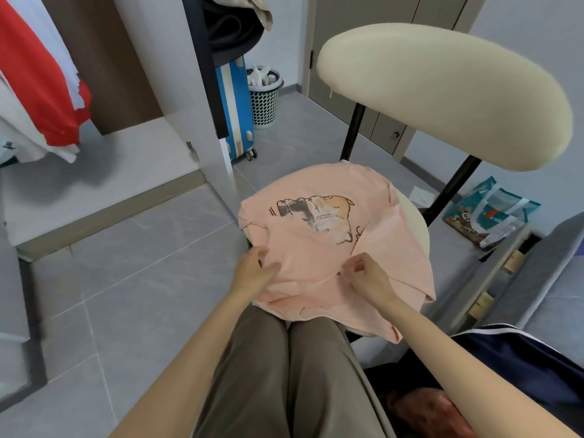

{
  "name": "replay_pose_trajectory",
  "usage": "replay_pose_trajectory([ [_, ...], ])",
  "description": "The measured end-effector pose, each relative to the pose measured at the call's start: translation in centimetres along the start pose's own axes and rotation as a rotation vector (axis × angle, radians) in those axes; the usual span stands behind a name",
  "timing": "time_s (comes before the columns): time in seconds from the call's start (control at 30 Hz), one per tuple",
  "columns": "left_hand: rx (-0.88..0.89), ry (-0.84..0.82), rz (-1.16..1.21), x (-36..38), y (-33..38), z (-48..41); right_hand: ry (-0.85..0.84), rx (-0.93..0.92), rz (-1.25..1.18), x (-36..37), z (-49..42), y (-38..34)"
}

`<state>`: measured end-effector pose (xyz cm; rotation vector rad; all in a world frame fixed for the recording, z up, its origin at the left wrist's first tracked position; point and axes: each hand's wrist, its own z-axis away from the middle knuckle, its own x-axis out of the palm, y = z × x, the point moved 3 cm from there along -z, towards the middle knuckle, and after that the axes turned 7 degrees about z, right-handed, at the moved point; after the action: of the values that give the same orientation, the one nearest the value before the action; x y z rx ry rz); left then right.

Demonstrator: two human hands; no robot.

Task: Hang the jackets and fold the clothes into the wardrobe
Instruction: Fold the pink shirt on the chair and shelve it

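A pink T-shirt (319, 248) with a cat print lies spread over the seat of a cream chair (417, 216), partly folded, one edge hanging off the front. My left hand (252, 273) grips the fabric at the shirt's near left edge. My right hand (368, 276) pinches a fold of the same shirt near its middle front. The open wardrobe (132, 159) stands at the left, with a red and white jacket (41, 90) hanging inside it.
The chair's cream backrest (442, 90) rises at the right. A blue suitcase (237, 112) and a mesh waste basket (265, 96) stand behind the wardrobe panel. A dark blue garment (518, 365) lies at my right. A printed bag (489, 216) rests on the floor.
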<state>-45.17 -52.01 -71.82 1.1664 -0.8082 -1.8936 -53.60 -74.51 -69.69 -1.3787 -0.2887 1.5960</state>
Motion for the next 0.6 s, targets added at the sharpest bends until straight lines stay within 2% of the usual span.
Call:
replay_pose_trajectory([
  [0.1,-0.119,-0.165,-0.215,-0.4,-2.5,2.2,-0.165,-0.139,0.123,0.2,1.9,-0.2],
  [0.23,0.068,-0.16,-0.268,-0.9,-2.3,4.0,-0.439,-0.215,0.183,1.1,4.4,0.0],
  [0.43,0.407,-0.202,-0.392,-1.9,-1.0,7.4,-0.425,-0.197,0.227,1.5,5.5,0.3],
  [0.5,0.444,-0.242,-0.473,-1.7,-1.1,8.4,-0.407,-0.219,0.24,1.1,5.8,0.7],
  [0.6,0.417,-0.318,-0.649,-1.0,-1.3,9.4,-0.288,-0.279,0.353,-0.4,6.1,2.3],
])
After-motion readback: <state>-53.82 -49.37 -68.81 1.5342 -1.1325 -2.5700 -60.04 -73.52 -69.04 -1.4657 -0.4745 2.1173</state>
